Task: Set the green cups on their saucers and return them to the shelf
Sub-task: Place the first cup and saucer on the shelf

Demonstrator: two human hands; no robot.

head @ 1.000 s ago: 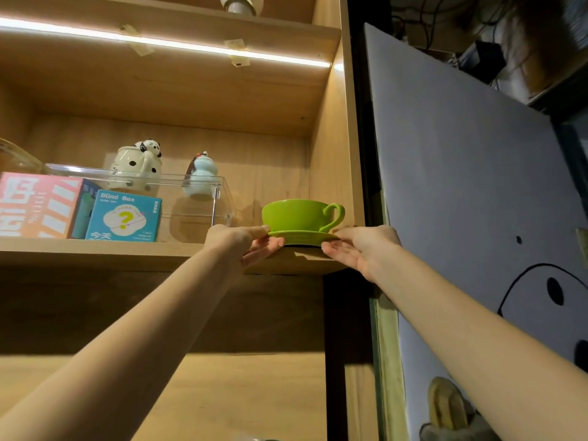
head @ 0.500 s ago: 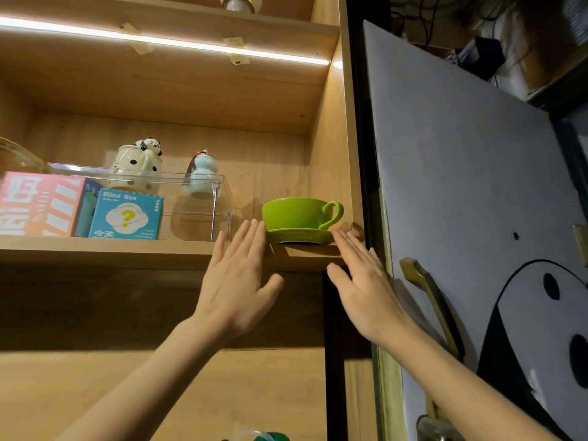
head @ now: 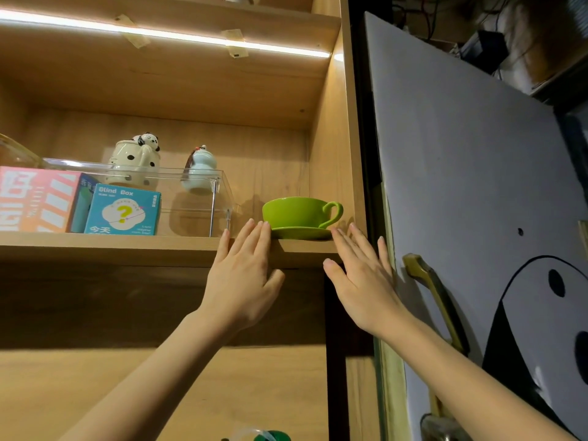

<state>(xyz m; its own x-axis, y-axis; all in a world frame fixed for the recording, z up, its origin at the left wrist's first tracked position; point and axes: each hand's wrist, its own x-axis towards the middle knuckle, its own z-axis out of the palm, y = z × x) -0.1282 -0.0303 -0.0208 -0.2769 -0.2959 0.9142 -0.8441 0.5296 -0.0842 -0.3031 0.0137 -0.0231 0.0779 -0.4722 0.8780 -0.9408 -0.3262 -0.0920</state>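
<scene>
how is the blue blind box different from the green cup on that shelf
The blind box is a blue, square-edged carton printed with a yellow question mark; the green cup is plain, round and has a handle on its right. The box stands straight on the shelf, while the cup sits on a green saucer. The box is left of the clear case, the cup at its right. Both stand upright, untouched.

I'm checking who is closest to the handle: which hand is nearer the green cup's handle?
Right. The right hand has its fingertips at the saucer's right edge, just below the cup's handle. The left hand reaches the saucer's left edge, on the side away from it.
</scene>
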